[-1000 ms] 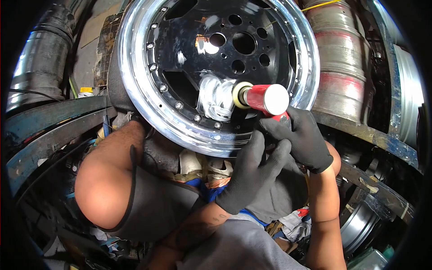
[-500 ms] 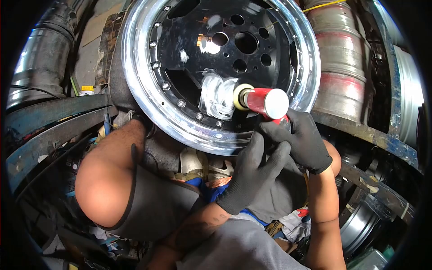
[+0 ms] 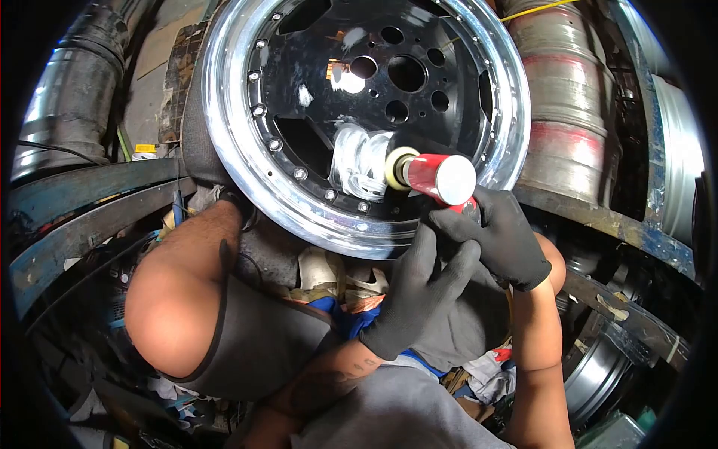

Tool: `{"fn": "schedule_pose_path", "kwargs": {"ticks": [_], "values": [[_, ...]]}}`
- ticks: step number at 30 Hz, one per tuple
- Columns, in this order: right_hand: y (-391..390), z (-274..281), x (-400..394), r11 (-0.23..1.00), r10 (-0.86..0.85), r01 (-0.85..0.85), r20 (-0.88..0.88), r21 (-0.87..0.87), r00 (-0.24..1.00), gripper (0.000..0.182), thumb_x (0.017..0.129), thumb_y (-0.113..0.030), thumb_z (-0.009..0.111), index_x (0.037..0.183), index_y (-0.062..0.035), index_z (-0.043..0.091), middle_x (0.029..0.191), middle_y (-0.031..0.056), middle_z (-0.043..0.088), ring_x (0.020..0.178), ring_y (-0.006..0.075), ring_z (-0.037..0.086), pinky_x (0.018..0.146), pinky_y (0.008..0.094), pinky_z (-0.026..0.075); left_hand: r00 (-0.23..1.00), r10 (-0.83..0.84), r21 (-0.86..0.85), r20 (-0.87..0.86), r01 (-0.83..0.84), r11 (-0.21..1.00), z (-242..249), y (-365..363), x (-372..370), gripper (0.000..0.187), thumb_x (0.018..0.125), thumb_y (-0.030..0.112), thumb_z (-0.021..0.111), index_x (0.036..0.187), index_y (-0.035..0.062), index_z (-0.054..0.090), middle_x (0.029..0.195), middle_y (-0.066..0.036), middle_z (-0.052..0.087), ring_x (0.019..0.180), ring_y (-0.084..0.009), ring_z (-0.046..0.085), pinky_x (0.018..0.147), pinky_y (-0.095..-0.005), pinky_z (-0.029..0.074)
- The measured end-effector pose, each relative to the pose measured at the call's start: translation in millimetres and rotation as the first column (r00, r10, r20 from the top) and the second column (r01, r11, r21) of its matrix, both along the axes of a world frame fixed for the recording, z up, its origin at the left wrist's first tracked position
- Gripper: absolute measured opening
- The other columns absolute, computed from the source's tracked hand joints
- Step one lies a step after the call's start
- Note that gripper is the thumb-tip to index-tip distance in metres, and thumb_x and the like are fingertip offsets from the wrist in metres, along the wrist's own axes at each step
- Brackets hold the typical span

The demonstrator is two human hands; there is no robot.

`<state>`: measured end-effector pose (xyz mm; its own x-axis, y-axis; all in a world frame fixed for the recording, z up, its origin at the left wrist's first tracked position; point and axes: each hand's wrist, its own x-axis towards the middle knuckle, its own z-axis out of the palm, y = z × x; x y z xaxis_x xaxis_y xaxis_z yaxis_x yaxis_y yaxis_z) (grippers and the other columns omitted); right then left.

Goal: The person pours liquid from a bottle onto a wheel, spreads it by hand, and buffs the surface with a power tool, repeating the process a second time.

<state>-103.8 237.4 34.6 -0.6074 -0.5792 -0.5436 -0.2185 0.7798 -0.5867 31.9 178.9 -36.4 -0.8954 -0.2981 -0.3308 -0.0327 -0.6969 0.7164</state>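
A black wheel centre with a polished silver rim (image 3: 284, 196) and bolts around its edge stands in front of me. White streaky compound (image 3: 360, 161) covers part of its lower face. The yellow pad of a small red polishing tool (image 3: 430, 176) rests at the right edge of that patch. My right hand (image 3: 501, 238), in a dark glove, is wrapped round the tool's lower part. My left hand (image 3: 426, 288), gloved too, is just below, its fingers partly curled against the tool's underside; whether they grip it is hidden.
Stacked metal wheel barrels (image 3: 561, 105) stand at the right, more (image 3: 71, 97) at the left. Blue metal bars (image 3: 97, 194) flank my knees. A yellow hose (image 3: 538, 10) runs at the upper right. Another silver wheel (image 3: 598, 378) lies lower right.
The red tool and its pad have shifted very slightly left and down. The wheel appears slightly shifted left in view. Both hands keep nearly the same pose.
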Motion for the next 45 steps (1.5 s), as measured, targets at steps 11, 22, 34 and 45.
{"fn": "schedule_pose_path", "kwargs": {"ticks": [11, 22, 34, 45], "values": [[-1.3, 0.8, 2.6, 0.999, -0.048, 0.048, -0.039, -0.011, 0.998, 0.040, 0.091, -0.036, 0.078, 0.111, -0.0010, 0.073, 0.089, 0.0194, 0.074, 0.080, 0.0295, 0.072, 0.075, 0.0399, 0.054, 1.000, 0.002, -0.020, -0.025, -0.002, 1.000, 1.2, -5.2, -4.3, 0.037, 0.100, 0.022, 0.066, 0.129, 0.0025, 0.054, 0.108, -0.010, 0.065, 0.099, -0.0161, 0.063, 0.088, -0.0342, 0.052], [1.5, -1.3, 5.5, 1.000, 0.009, -0.010, -0.075, -0.013, 0.997, 0.040, 0.091, -0.035, 0.078, 0.110, -0.0002, 0.073, 0.088, 0.0192, 0.074, 0.079, 0.0301, 0.072, 0.074, 0.0404, 0.055, 1.000, -0.026, 0.088, 0.005, 0.025, 0.996, 0.4, -1.0, 1.3, 0.036, 0.101, 0.021, 0.063, 0.131, 0.0023, 0.054, 0.112, -0.007, 0.062, 0.103, -0.0120, 0.059, 0.090, -0.0314, 0.049], [0.8, -0.5, 7.5, 1.000, -0.004, 0.004, -0.107, -0.008, 0.994, 0.040, 0.091, -0.034, 0.078, 0.111, -0.0001, 0.072, 0.088, 0.0209, 0.074, 0.080, 0.0341, 0.073, 0.074, 0.0410, 0.055, 1.000, -0.007, 0.081, 0.017, 0.006, 0.997, 6.5, -5.7, -0.3, 0.032, 0.100, 0.022, 0.067, 0.124, 0.0036, 0.058, 0.102, -0.002, 0.062, 0.088, -0.0079, 0.057, 0.079, -0.0278, 0.050], [0.7, -0.8, 9.0, 1.000, -0.018, 0.016, -0.101, -0.023, 0.995, 0.039, 0.092, -0.034, 0.078, 0.112, -0.0009, 0.072, 0.089, 0.0211, 0.074, 0.081, 0.0339, 0.074, 0.074, 0.0406, 0.055, 1.000, 0.012, 0.171, -0.002, -0.012, 0.985, 5.9, -3.5, -0.5, 0.028, 0.101, 0.020, 0.066, 0.122, 0.0032, 0.058, 0.101, -0.001, 0.061, 0.089, -0.0083, 0.057, 0.080, -0.0286, 0.050]]}}
